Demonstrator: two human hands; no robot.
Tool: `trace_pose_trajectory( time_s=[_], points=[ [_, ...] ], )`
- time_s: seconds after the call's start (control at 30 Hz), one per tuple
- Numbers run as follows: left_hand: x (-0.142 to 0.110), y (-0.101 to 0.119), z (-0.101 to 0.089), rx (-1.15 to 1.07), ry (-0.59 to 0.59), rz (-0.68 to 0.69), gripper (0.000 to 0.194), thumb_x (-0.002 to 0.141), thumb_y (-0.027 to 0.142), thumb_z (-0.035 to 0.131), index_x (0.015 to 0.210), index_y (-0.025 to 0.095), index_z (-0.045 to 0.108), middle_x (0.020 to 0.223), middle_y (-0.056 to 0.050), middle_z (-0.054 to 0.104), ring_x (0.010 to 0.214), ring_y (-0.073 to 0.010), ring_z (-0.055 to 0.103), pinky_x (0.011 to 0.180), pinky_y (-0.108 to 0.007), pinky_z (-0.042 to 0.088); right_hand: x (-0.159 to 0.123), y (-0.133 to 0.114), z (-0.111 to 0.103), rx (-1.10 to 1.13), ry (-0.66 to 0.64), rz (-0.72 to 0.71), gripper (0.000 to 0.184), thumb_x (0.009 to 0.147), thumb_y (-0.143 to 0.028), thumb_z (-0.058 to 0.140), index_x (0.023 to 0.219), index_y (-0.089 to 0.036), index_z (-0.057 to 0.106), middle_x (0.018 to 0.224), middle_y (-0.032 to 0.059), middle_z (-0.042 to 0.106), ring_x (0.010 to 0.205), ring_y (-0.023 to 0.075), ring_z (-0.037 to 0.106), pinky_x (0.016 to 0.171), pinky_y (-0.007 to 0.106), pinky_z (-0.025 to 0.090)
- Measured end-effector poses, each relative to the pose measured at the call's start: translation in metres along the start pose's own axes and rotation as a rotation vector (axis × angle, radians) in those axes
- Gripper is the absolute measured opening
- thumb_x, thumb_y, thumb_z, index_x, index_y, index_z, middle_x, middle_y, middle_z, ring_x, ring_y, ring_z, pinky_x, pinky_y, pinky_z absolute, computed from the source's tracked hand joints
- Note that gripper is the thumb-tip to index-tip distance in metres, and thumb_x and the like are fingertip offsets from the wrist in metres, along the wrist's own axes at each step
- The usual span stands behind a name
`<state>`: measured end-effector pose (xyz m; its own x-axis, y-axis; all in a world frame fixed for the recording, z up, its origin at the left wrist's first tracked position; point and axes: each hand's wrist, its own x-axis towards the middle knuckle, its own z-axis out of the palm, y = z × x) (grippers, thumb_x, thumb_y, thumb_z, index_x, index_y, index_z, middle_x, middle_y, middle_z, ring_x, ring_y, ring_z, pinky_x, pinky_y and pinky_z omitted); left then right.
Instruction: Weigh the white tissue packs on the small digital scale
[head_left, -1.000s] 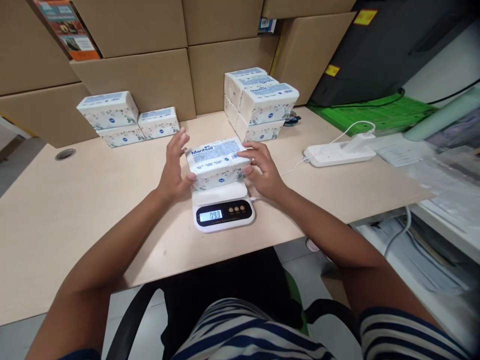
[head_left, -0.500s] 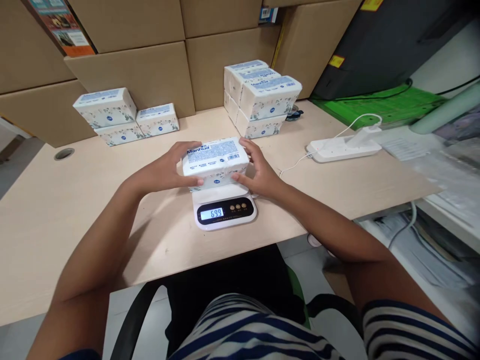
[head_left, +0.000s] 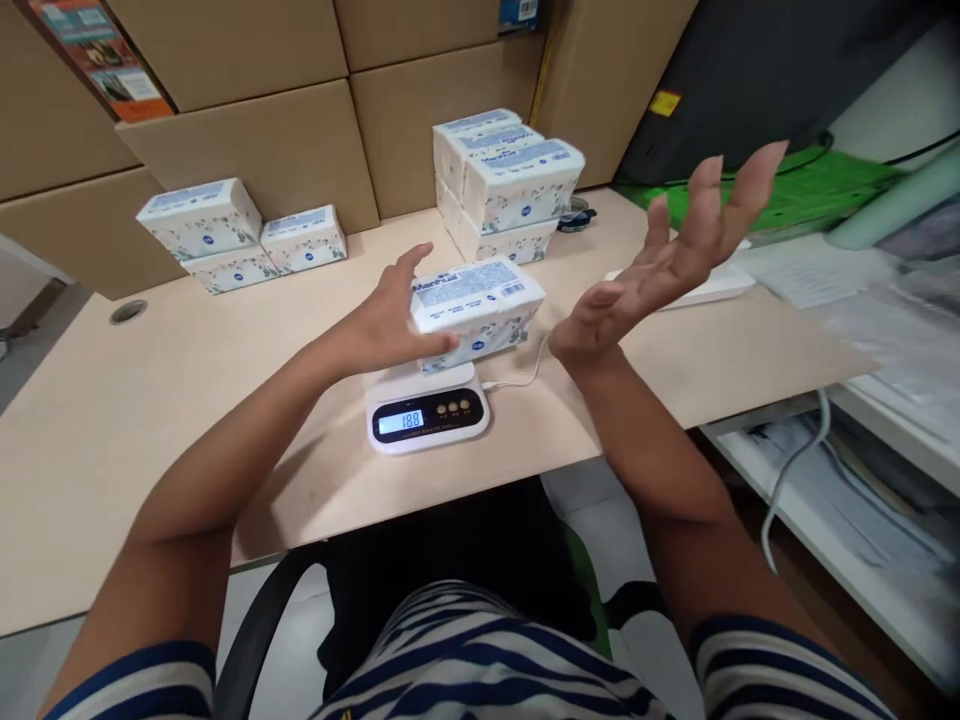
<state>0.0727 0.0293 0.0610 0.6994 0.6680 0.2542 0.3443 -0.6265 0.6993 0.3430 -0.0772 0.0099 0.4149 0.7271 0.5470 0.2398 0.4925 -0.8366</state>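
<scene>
My left hand [head_left: 390, 325] grips the left end of a white tissue pack [head_left: 480, 310], its thumb along the front and fingers behind. The pack has blue print on top and a floral pattern on its side. It is over the right part of a white digital scale [head_left: 431, 420], whose lit display appears to read 18.8. Whether the pack still touches the scale's plate, I cannot tell. To the right of the pack, my right hand [head_left: 652, 265] is raised, palm up with fingers spread, holding nothing.
Several tissue packs [head_left: 525, 185] are stacked at the back right, and 3 more packs [head_left: 202, 225] stand at the back left. Cardboard boxes [head_left: 255, 150] line the rear of the table [head_left: 150, 420]. A white power strip [head_left: 709, 288] lies partly behind my right hand.
The right hand has let go of the tissue pack, moved right and opened upward. My left hand has shifted the pack rightward. The scale's reading has dropped from 69.9 to about 18.8.
</scene>
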Motion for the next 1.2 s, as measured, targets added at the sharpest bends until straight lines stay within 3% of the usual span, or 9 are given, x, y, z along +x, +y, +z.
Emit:
trace_pose_trajectory(
  time_s=[0.13, 0.23, 0.33, 0.4, 0.53, 0.63, 0.7, 0.83, 1.2],
  points=[
    [0.061, 0.033, 0.046, 0.21, -0.052, -0.105, 0.15, 0.066, 0.051, 0.108, 0.186, 0.024, 0.022, 0.168, -0.027, 0.053, 0.16, -0.0574, 0.054, 0.134, -0.075, 0.045, 0.012, -0.008, 0.002, -0.164, 0.373, -0.319, 0.097, 0.091, -0.106, 0.058, 0.156, -0.035, 0.072, 0.191, 0.006, 0.038, 0.183, 0.057, 0.01, 0.108, 0.072, 0.065],
    [0.086, 0.056, 0.074, 0.313, -0.09, -0.192, 0.144, 0.076, 0.049, 0.1, 0.187, 0.02, 0.013, 0.168, -0.029, 0.052, 0.156, -0.0542, 0.06, 0.132, -0.068, 0.05, 0.018, -0.014, 0.009, -0.158, 0.537, -0.514, 0.098, 0.093, -0.107, 0.048, 0.166, -0.042, 0.061, 0.197, 0.0022, 0.021, 0.184, 0.0549, 0.009, 0.118, 0.083, 0.053],
    [0.097, 0.061, 0.089, 0.389, -0.133, -0.194, 0.13, 0.086, 0.049, 0.093, 0.187, 0.017, 0.016, 0.177, -0.032, 0.043, 0.161, -0.0538, 0.056, 0.131, -0.066, 0.051, 0.021, -0.015, 0.011, -0.146, 0.481, -0.54, 0.101, 0.095, -0.104, 0.044, 0.178, -0.046, 0.042, 0.199, 0.0011, 0.005, 0.186, 0.052, -0.004, 0.133, 0.09, 0.031],
    [0.101, 0.058, 0.095, 0.464, -0.108, -0.134, 0.123, 0.088, 0.049, 0.091, 0.184, 0.013, 0.025, 0.187, -0.034, 0.03, 0.175, -0.0566, 0.035, 0.14, -0.067, 0.04, 0.021, -0.013, 0.01, -0.176, 0.425, -0.511, 0.105, 0.096, -0.103, 0.037, 0.183, -0.047, 0.026, 0.199, 0.0005, -0.004, 0.185, 0.0489, -0.013, 0.138, 0.09, 0.021],
    [0.11, 0.054, 0.105, 0.588, -0.209, 0.112, 0.104, 0.1, 0.045, 0.084, 0.184, 0.011, 0.032, 0.198, -0.029, 0.008, 0.185, -0.0524, 0.003, 0.15, -0.066, 0.016, 0.016, -0.008, 0.01, -0.191, 0.397, -0.568, 0.082, 0.109, -0.083, 0.032, 0.182, -0.05, 0.016, 0.197, -0.0004, -0.007, 0.188, 0.0423, -0.003, 0.14, 0.087, 0.025],
    [0.12, 0.055, 0.115, 0.668, -0.367, 0.224, 0.078, 0.112, 0.031, 0.064, 0.184, 0.014, 0.037, 0.197, -0.024, 0.019, 0.185, -0.0441, 0.018, 0.149, -0.061, 0.024, 0.013, -0.008, 0.011, -0.207, 0.441, -0.61, 0.068, 0.114, -0.071, 0.03, 0.178, -0.049, 0.025, 0.196, 0.0019, 0.003, 0.185, 0.0404, 0.018, 0.137, 0.083, 0.038],
    [0.128, 0.056, 0.121, 0.716, -0.365, 0.23, 0.073, 0.115, 0.027, 0.057, 0.184, 0.014, 0.037, 0.195, -0.024, 0.027, 0.183, -0.0413, 0.029, 0.148, -0.06, 0.03, 0.011, -0.009, 0.013, -0.187, 0.423, -0.605, 0.066, 0.114, -0.069, 0.033, 0.177, -0.05, 0.027, 0.196, 0.0017, 0.004, 0.185, 0.0411, 0.018, 0.137, 0.084, 0.037],
    [0.138, 0.053, 0.128, 0.772, -0.309, 0.201, 0.075, 0.115, 0.03, 0.059, 0.185, 0.015, 0.036, 0.194, -0.024, 0.029, 0.182, -0.0413, 0.032, 0.148, -0.06, 0.031, 0.01, -0.009, 0.018, -0.176, 0.367, -0.529, 0.075, 0.111, -0.074, 0.032, 0.179, -0.047, 0.017, 0.196, 0.0033, -0.003, 0.187, 0.042, 0.003, 0.139, 0.087, 0.031],
    [0.142, 0.054, 0.116, 0.936, -0.323, 0.228, 0.081, 0.114, 0.034, 0.062, 0.186, 0.012, 0.032, 0.192, -0.027, 0.032, 0.181, -0.0413, 0.035, 0.145, -0.056, 0.035, 0.004, -0.005, 0.024, -0.149, 0.293, -0.529, 0.065, 0.112, -0.058, 0.045, 0.173, -0.045, 0.029, 0.194, 0.0102, 0.006, 0.181, 0.0431, 0.027, 0.139, 0.08, 0.033]
  ],
)
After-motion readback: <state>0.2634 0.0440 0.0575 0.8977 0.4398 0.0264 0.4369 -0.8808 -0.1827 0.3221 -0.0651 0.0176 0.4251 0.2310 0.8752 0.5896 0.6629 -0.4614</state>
